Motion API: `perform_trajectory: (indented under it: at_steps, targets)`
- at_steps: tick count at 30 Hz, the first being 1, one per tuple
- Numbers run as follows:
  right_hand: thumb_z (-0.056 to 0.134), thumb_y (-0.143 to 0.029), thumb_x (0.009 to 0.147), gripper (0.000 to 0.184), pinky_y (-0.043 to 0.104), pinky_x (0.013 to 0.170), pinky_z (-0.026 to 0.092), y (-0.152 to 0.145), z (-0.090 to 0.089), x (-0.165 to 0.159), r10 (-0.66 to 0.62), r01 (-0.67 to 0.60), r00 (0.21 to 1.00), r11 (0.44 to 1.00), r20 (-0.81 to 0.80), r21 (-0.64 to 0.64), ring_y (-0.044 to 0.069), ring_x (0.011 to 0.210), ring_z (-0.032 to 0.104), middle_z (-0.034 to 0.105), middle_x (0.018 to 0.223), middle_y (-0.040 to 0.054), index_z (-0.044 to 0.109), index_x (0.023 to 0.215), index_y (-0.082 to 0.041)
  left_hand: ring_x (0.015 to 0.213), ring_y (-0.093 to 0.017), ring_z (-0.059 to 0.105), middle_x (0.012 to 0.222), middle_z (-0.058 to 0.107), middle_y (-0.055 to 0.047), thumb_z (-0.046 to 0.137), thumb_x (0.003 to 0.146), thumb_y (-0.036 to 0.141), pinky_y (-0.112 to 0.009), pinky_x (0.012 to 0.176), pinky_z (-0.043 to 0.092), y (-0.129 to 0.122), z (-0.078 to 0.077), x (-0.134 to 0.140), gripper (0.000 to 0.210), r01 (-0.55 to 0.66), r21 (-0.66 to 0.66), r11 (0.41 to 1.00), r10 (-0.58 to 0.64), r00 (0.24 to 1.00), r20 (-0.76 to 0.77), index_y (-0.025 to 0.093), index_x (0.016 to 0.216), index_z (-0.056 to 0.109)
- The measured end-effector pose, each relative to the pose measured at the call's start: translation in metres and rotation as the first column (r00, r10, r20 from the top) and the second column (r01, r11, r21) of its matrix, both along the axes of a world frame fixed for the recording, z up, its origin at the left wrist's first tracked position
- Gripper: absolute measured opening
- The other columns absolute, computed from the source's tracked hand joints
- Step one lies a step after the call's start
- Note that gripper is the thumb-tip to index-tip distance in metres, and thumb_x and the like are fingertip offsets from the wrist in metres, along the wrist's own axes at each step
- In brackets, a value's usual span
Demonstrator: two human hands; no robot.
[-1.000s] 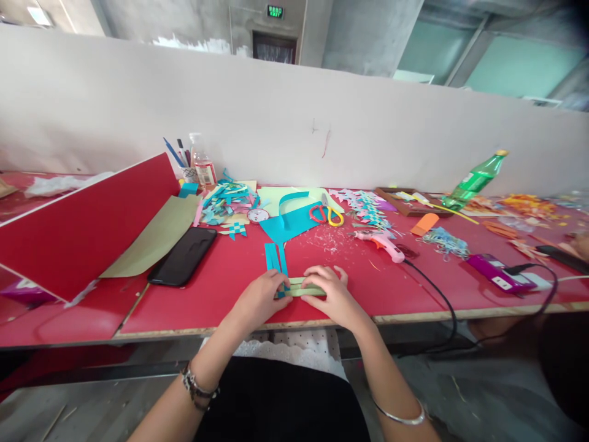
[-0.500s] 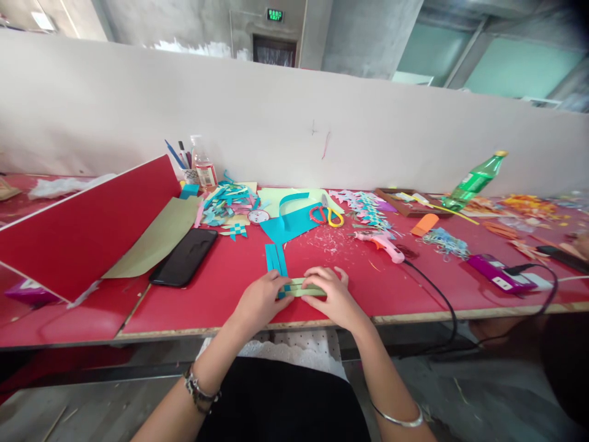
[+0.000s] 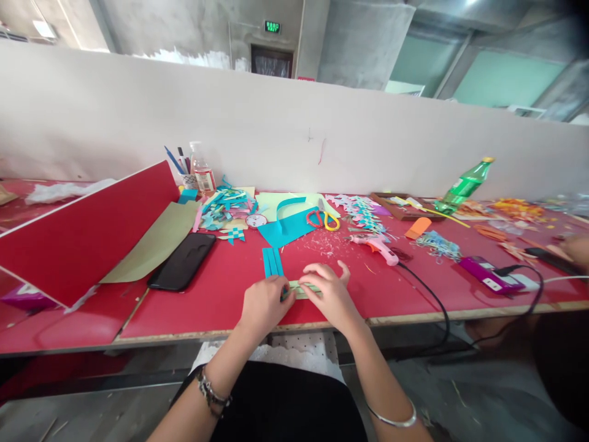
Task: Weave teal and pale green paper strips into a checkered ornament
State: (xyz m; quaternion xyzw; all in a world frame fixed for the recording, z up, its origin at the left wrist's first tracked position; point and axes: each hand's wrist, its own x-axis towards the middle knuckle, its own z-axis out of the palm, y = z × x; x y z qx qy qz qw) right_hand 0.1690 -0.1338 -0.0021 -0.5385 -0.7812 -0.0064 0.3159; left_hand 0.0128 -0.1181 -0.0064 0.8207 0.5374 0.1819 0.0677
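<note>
Near the table's front edge, blue paper strips (image 3: 272, 263) run away from me and meet pale green paper strips (image 3: 301, 290) that lie crosswise. The crossing is mostly hidden by my fingers. My left hand (image 3: 267, 302) is closed at that crossing, its thumb and fingers pinching the woven strips. My right hand (image 3: 327, 293) pinches the pale green strips just to the right, with its little finger raised. Beyond the hands lie a blue paper sheet (image 3: 289, 232) with a curled strip and scissors (image 3: 324, 220) with red and yellow handles.
A pink glue gun (image 3: 375, 247) trails a black cable on the right, by a purple power strip (image 3: 490, 274). A black phone (image 3: 183, 263) and a red board (image 3: 87, 233) stand left. Paper scraps (image 3: 230, 205), a green bottle (image 3: 465, 187) and another person's hand (image 3: 575, 250) are further off.
My fingers have drawn closer together over the crossing, covering more of the woven strips. The whole view has shifted slightly.
</note>
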Motion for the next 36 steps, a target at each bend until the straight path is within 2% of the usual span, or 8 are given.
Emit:
perform_trajectory:
  at_steps: [5,9,12,14,16,22,27,36]
  targets:
    - [0.045,-0.025,0.081,0.013,0.043,0.095,0.008,0.01,0.003,0.01,-0.113,0.115,0.993,0.99,-0.032,0.079,0.015,0.092,0.053,0.058,0.096,-0.0003,0.057,0.085,-0.026,0.062,-0.014,0.057,0.073,0.062,0.0,0.034,0.084,0.03,-0.022,0.046,0.023,0.001,0.0,-0.002,0.024,-0.039,0.048,0.998,0.042,0.997,-0.064,0.02,0.075,0.053]
    - [0.047,-0.027,0.077,0.026,0.039,0.087,0.026,0.031,0.0,0.054,-0.296,0.298,0.953,0.954,-0.063,0.027,0.019,0.093,0.052,0.058,0.099,0.0041,0.05,0.102,-0.024,0.059,-0.016,0.057,0.066,0.061,-0.003,0.033,0.085,0.033,-0.022,0.045,0.022,0.001,0.002,-0.004,0.032,-0.095,0.033,0.995,0.099,0.989,-0.111,0.017,0.066,0.053]
    - [0.045,-0.027,0.075,0.033,0.038,0.082,0.032,0.051,-0.005,0.099,-0.541,0.541,0.841,0.841,0.008,0.017,0.024,0.099,0.048,0.055,0.105,0.0096,0.047,0.107,-0.019,0.058,-0.016,0.057,0.062,0.06,-0.004,0.029,0.086,0.036,-0.023,0.045,0.021,-0.002,0.003,-0.006,0.038,-0.119,0.03,0.992,0.122,0.986,-0.116,0.016,0.063,0.053]
    - [0.046,-0.029,0.075,0.044,0.039,0.078,0.035,0.062,-0.01,0.125,-0.725,0.731,0.682,0.682,0.099,-0.034,0.028,0.104,0.044,0.049,0.112,0.0145,0.042,0.116,-0.015,0.058,-0.015,0.057,0.062,0.06,-0.004,0.028,0.087,0.036,-0.023,0.045,0.021,-0.003,0.004,-0.008,0.039,-0.118,0.019,0.993,0.12,0.987,-0.108,0.016,0.064,0.053]
    - [0.045,-0.029,0.075,0.05,0.04,0.078,0.036,0.07,-0.016,0.143,-0.766,0.793,0.609,0.597,0.204,-0.122,0.029,0.105,0.043,0.048,0.113,0.0172,0.037,0.122,-0.012,0.059,-0.015,0.057,0.064,0.06,-0.004,0.028,0.087,0.036,-0.022,0.046,0.022,-0.004,0.005,-0.01,0.039,-0.105,0.001,0.994,0.105,0.99,-0.099,0.016,0.065,0.053]
    - [0.043,-0.021,0.076,0.039,0.036,0.076,0.038,0.08,-0.029,0.16,-0.718,0.747,0.664,0.645,0.207,-0.161,0.026,0.095,0.051,0.055,0.102,0.0167,0.047,0.113,-0.01,0.062,-0.016,0.058,0.066,0.061,-0.006,0.026,0.087,0.036,-0.022,0.05,0.027,0.0,0.007,-0.013,0.041,-0.095,-0.061,0.994,0.09,0.992,-0.084,0.016,0.064,0.053]
    - [0.04,-0.016,0.076,0.028,0.037,0.076,0.037,0.081,-0.028,0.159,-0.759,0.776,0.631,0.616,0.162,-0.138,0.028,0.094,0.051,0.056,0.096,0.0202,0.056,0.097,-0.007,0.066,-0.017,0.059,0.069,0.063,-0.007,0.025,0.088,0.036,-0.022,0.053,0.032,-0.001,0.008,-0.016,0.042,-0.088,-0.104,0.991,0.087,0.996,-0.021,0.016,0.069,0.058]
    - [0.031,-0.028,0.08,0.036,0.031,0.059,0.04,0.054,-0.024,0.136,-0.772,0.753,0.636,0.623,-0.012,-0.211,0.024,0.073,0.058,0.061,0.083,0.0144,0.046,0.107,-0.01,0.069,-0.017,0.061,0.071,0.065,-0.009,0.024,0.088,0.035,-0.022,0.061,0.039,-0.001,0.008,-0.02,0.045,-0.066,-0.173,0.983,0.089,0.988,0.125,0.015,0.068,0.059]
